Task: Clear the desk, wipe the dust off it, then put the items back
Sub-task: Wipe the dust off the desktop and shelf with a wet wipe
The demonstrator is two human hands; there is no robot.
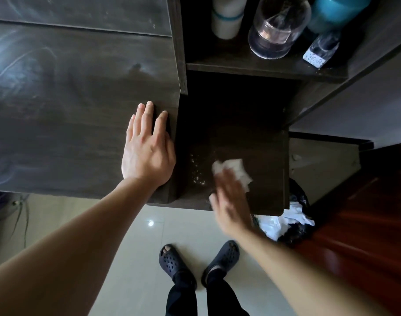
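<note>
Hands apart: left hand (147, 147) flat on desk (69, 99), right hand (231, 201) on tissue (236, 169) nr crumbs (198, 172), bin (293, 222) alongside.

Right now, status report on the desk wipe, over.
Left hand flat on dark wooden desktop. Right hand, blurred, presses white crumpled tissue on lower dark shelf. White crumbs beside it.

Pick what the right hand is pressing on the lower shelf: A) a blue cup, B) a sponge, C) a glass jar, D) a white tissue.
D: the right hand presses a crumpled white tissue onto the dark lower shelf, beside white specks of dust.
</note>
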